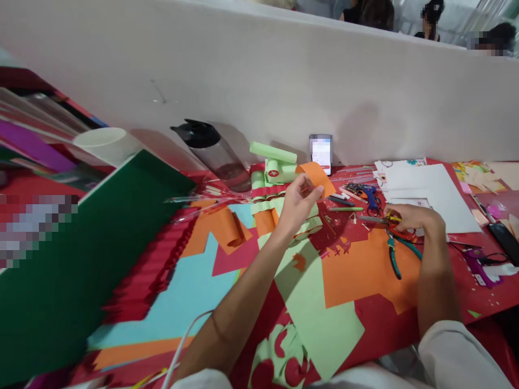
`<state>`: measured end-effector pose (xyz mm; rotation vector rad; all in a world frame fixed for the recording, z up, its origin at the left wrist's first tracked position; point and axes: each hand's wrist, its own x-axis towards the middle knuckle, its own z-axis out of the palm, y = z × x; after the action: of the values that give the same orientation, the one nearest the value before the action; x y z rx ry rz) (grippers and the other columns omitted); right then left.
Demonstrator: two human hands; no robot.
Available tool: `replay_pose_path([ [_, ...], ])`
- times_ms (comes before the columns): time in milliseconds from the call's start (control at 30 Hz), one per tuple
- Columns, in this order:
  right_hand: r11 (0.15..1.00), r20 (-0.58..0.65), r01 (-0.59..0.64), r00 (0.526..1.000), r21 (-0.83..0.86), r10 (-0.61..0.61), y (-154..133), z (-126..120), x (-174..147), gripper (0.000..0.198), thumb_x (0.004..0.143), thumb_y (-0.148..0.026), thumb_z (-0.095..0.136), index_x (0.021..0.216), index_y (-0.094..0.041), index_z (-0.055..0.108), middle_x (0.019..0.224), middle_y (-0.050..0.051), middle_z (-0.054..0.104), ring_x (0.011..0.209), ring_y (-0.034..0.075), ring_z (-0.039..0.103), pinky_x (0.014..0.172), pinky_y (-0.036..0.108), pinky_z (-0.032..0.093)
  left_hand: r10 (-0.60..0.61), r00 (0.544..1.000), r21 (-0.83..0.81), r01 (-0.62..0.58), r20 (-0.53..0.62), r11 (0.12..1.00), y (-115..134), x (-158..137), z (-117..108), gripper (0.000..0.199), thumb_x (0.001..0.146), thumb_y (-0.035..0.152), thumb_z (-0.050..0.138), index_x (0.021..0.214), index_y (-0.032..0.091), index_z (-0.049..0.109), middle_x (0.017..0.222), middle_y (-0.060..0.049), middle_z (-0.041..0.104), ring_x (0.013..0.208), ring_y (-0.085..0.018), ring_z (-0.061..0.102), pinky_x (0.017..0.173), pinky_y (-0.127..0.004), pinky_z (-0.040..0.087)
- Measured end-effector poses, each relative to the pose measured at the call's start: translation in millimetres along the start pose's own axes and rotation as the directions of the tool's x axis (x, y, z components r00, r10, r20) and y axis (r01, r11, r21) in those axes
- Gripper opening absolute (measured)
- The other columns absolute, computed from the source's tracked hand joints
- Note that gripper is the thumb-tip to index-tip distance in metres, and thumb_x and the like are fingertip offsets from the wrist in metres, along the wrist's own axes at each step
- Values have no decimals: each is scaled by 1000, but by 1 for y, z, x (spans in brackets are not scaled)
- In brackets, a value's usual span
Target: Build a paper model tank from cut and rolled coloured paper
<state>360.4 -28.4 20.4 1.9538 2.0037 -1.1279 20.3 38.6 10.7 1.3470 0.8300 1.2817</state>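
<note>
My left hand (300, 199) pinches a curled strip of orange paper (318, 177), raised over the middle of the table. Below and behind that hand stands a model of rolled light green paper (279, 172) with red bands and a star on a red disc. My right hand (411, 217) is closed around the handles of a pair of scissors (375, 219), whose blades point left. Just under them lie green-handled pliers (395, 256). A large orange sheet (357, 270) and a light green sheet (314, 294) are spread in front of my hands.
A dark-lidded bottle (221, 154) and a phone (321, 154) stand by the white partition (251, 75). A blue glue gun (370, 195) lies among pens. At left are a dark green board (101, 259) and red pleated paper (150, 270). White paper (433, 194) lies right.
</note>
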Motion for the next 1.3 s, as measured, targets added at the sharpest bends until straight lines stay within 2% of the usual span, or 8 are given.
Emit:
replay_pose_path([
  [200,937,-142,335,937,97,-320,-36,-8,-29,37,83,-34,75,114,-24,58,92,1,59,80,19,55,68,27,47,-50,998,-154,45,-30,987,6,-1,5,33,79,34,82,75,20,53,70,4,55,65,-9,51,64,-22,44],
  [333,751,-272,556,831,355,-486,-67,1,-19,37,90,-42,73,116,-25,53,98,3,61,86,19,60,76,31,52,-82,995,-351,55,-62,935,9,0,9,38,69,31,89,93,21,61,82,3,63,72,-10,59,69,-22,49],
  [567,343,-695,747,660,569,-286,-124,37,30,54,77,-41,87,110,-29,46,99,1,66,84,17,66,71,30,57,-91,993,-241,107,77,965,9,-11,22,48,66,40,92,100,19,66,94,-4,74,81,-18,69,76,-32,56],
  [733,378,-754,737,643,561,-134,-133,41,36,51,74,-39,87,101,-28,46,87,-2,63,81,17,67,67,28,55,-109,964,-153,149,243,977,7,-17,25,51,71,50,89,103,17,66,105,-11,76,97,-27,72,87,-40,57],
  [867,520,-707,692,674,501,-215,-105,20,19,51,70,-37,90,101,-26,52,85,-2,66,79,17,67,68,27,54,-53,965,-173,100,257,980,17,-10,4,51,83,54,81,118,21,62,116,-10,72,107,-25,69,87,-35,56],
  [1000,647,-617,614,739,452,-271,-75,3,-1,51,65,-31,94,100,-24,57,84,0,68,80,18,68,71,28,55,-75,944,-54,98,322,994,28,1,-26,42,90,50,74,121,24,64,107,-6,70,92,-17,68,77,-28,54],
  [1100,690,-570,575,772,439,-281,-64,-1,-6,46,69,-29,92,101,-23,61,88,1,69,81,17,67,70,27,54,-170,829,222,57,532,973,34,6,-40,30,88,43,76,107,20,71,89,-3,69,73,-14,61,67,-26,49],
  [1300,580,-718,632,687,514,-113,-72,3,11,53,64,-34,95,102,-25,58,80,-4,64,66,12,59,58,22,46,-393,617,544,-69,682,836,44,5,-41,28,89,44,67,79,18,70,75,-1,66,67,-13,56,61,-25,42],
])
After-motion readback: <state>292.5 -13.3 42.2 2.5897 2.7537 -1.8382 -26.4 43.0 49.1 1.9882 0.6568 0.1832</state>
